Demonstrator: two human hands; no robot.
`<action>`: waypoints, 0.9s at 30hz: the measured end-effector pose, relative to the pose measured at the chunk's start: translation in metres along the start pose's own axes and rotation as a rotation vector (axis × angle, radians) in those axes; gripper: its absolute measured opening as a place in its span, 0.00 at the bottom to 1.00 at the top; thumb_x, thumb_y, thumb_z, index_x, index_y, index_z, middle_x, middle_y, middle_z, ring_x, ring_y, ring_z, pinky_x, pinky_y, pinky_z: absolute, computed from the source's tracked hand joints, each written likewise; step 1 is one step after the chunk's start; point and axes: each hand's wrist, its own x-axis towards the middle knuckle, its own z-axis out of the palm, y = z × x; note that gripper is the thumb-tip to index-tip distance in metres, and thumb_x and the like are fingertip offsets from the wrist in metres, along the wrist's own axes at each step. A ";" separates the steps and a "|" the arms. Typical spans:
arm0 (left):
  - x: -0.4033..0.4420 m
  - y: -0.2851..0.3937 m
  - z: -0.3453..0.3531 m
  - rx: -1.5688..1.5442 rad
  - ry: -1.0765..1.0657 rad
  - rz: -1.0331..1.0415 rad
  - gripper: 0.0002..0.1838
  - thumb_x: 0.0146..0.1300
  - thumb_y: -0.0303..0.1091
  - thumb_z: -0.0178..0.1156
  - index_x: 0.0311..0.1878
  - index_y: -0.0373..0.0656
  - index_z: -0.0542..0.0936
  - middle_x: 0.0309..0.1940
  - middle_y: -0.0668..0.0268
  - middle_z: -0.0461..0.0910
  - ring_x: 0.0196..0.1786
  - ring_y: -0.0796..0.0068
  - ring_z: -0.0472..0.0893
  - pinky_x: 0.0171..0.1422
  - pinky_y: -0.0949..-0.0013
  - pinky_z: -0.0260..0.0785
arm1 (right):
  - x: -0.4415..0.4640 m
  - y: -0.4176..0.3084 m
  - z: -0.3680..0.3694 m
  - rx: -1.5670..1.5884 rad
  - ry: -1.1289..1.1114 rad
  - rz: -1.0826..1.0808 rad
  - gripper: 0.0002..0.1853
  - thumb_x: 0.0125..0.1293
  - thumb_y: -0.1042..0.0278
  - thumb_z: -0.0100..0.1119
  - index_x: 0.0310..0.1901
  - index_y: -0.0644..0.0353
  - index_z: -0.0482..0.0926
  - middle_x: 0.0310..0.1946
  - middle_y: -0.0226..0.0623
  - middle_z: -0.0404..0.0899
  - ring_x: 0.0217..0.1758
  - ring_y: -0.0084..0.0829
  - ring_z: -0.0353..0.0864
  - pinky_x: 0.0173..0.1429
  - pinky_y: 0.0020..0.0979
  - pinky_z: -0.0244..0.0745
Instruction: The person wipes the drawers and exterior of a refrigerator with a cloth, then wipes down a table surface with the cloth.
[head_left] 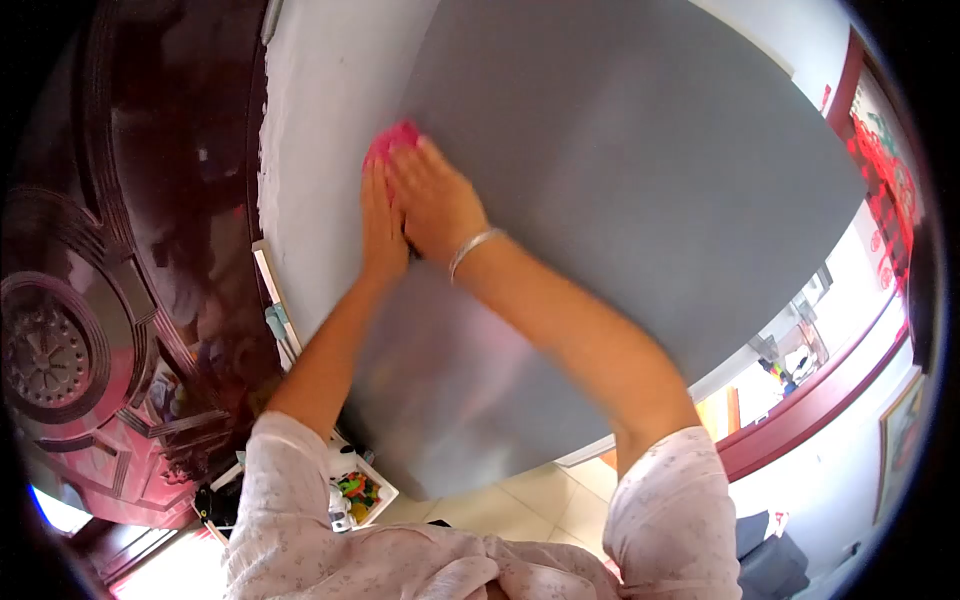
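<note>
Pressing pink cloth [402, 134] at left edge of large grey panel [620, 180], beside white wall [325, 140]. Right hand [440, 203]: flat, fingers outstretched over cloth, silver bracelet [473, 245] at wrist. Left hand [383, 228]: flat too, just beside right, fingertips on cloth. Dark carved wood [185, 130] far left.

from here, the right hand [441, 203] could pass rightward across the grey panel [640, 170]; leftward, the left hand [381, 232] and, beyond, the dark carved door [175, 190] stand in the way.
</note>
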 end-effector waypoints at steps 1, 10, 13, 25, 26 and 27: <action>-0.027 -0.012 0.001 0.045 -0.012 -0.025 0.31 0.80 0.41 0.38 0.80 0.37 0.49 0.81 0.51 0.44 0.82 0.51 0.43 0.84 0.53 0.35 | -0.010 -0.015 -0.001 0.006 -0.034 -0.036 0.31 0.74 0.54 0.42 0.76 0.55 0.62 0.78 0.34 0.57 0.83 0.32 0.48 0.84 0.46 0.30; -0.062 0.001 0.023 0.202 0.009 0.001 0.33 0.79 0.45 0.37 0.79 0.35 0.48 0.81 0.47 0.41 0.83 0.47 0.40 0.83 0.49 0.33 | -0.064 -0.017 -0.006 0.251 -0.043 -0.004 0.28 0.72 0.57 0.49 0.72 0.53 0.68 0.76 0.30 0.61 0.81 0.30 0.51 0.85 0.47 0.31; -0.004 0.031 0.027 0.135 0.014 0.159 0.33 0.79 0.46 0.40 0.80 0.38 0.49 0.81 0.48 0.42 0.83 0.47 0.40 0.83 0.48 0.33 | -0.068 0.032 -0.018 0.173 0.125 0.159 0.27 0.69 0.59 0.51 0.70 0.54 0.71 0.72 0.29 0.68 0.77 0.27 0.60 0.84 0.48 0.36; -0.005 0.222 0.076 0.065 -0.065 0.570 0.36 0.72 0.48 0.51 0.78 0.44 0.58 0.79 0.45 0.48 0.80 0.37 0.45 0.80 0.40 0.38 | -0.241 0.106 -0.075 0.327 0.273 0.560 0.31 0.61 0.59 0.62 0.68 0.54 0.73 0.70 0.34 0.70 0.75 0.30 0.64 0.81 0.50 0.44; -0.025 0.227 0.079 0.065 -0.132 0.588 0.36 0.71 0.49 0.53 0.77 0.44 0.60 0.79 0.44 0.49 0.80 0.35 0.45 0.79 0.37 0.38 | -0.260 0.093 -0.075 0.355 0.226 0.621 0.34 0.60 0.59 0.64 0.69 0.53 0.72 0.71 0.33 0.69 0.75 0.30 0.64 0.80 0.51 0.46; -0.044 0.229 0.080 0.064 -0.198 0.612 0.36 0.70 0.49 0.54 0.77 0.44 0.62 0.78 0.44 0.50 0.79 0.32 0.46 0.78 0.34 0.39 | -0.278 0.077 -0.075 0.384 0.189 0.655 0.34 0.60 0.58 0.64 0.70 0.53 0.71 0.71 0.33 0.68 0.75 0.30 0.64 0.80 0.51 0.46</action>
